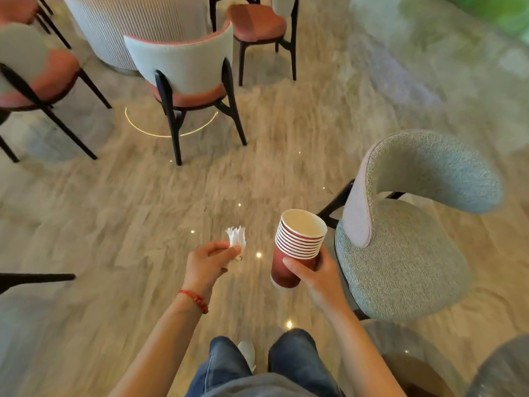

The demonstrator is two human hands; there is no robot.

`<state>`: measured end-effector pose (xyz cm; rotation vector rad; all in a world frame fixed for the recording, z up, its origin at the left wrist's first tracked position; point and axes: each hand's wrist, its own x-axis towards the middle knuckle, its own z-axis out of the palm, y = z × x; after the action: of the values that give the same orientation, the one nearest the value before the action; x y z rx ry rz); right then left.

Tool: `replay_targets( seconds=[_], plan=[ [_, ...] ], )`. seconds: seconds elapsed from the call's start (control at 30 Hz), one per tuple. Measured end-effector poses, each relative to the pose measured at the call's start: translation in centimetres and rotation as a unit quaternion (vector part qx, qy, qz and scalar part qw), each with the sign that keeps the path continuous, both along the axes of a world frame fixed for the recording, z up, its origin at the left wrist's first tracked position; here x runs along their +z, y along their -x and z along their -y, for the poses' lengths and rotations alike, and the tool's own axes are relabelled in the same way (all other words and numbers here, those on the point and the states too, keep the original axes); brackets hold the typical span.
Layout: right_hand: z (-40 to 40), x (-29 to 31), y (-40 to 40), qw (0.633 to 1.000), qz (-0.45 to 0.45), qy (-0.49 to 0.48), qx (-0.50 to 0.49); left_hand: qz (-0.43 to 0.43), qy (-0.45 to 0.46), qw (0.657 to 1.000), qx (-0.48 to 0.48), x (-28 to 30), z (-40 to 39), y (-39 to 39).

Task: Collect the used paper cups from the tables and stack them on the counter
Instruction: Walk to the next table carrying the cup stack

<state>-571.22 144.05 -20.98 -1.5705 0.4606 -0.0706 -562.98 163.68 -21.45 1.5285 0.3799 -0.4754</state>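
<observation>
looking down past your own jeans-clad legs (229, 365), you have both hands out in front of you over the pale wood-grain floor (114, 213). your right hand (317, 275) is wrapped around a nested stack of dark red paper cups with white rims (297, 247), thumb across the near side of the lowest cup and the other fingers (323, 257) curled round the far side, closed firmly on it; the stack leans a little away from you and to the right, its open white mouth facing up, with a run of rolled rims showing one above another below the top one. your left hand (209, 260) has its fingers pinched shut on a crumpled white paper napkin (237, 242), which sticks up past the fingertips; a thin red string bracelet (194, 300) sits on that wrist. the two hands are near each other but apart, cups and napkin not touching. just to the right of the cup stack stands a grey-green upholstered chair with a curved backrest (406, 253), its seat close beside your right wrist. farther ahead a chair with a pale back and a salmon-pink seat (186, 67) faces a round white ribbed pedestal base (128, 27), and similar pink-seated chairs (43, 75) stand at the left and beyond. no surface top is in view, so the cups are in your hand only.
</observation>
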Motion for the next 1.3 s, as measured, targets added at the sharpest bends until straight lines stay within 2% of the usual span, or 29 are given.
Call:
replay_targets(
  seconds=[0.2, 0.33, 0.63, 0.8, 1.3],
  plan=[
    [3.3, -0.9, -8.0, 1.000, -0.022, 0.016, -0.005, -0.032, 0.017, 0.999, 0.025, -1.3, 3.0, -7.6],
    [6.2, -1.6, -14.8, 1.000, -0.011, 0.023, 0.013, -0.020, 0.006, 0.999, 0.033, -1.1, 6.0, -13.9],
    [12.5, 2.7, -27.4, 0.999, -0.004, 0.021, 0.037, 0.011, 0.017, 1.000, 0.023, 4.2, 13.0, -25.8],
    [14.4, 2.5, -32.8, 1.000, -0.016, 0.016, 0.009, 0.013, -0.002, 1.000, -0.015, 3.8, 16.0, -32.0],
    [22.7, 2.3, -52.9, 0.987, -0.014, -0.023, -0.158, 0.031, -0.019, 0.984, -0.173, 4.0, 27.7, -57.9]
  ],
)
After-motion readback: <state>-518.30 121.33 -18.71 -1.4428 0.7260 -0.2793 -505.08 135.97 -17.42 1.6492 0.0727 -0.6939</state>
